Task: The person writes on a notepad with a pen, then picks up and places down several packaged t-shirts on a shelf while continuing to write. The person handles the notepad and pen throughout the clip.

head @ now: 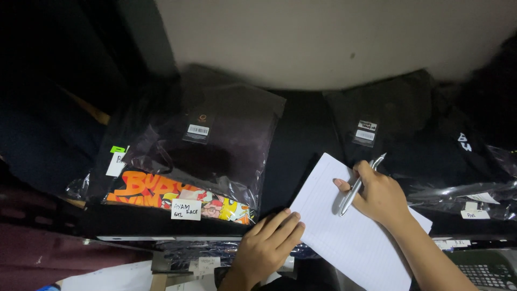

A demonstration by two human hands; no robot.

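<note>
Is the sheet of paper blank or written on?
Blank, as far as visible: the lined paper shows no writing. The right hand holds a pen over it.

Two clear plastic garment bags side by side, dark clothing inside: left bag with small black barcode tag, right bag with similar tag. Beneath left bag, orange cartoon-print package bearing white handwritten label; green-topped white tag at left edge.
</note>
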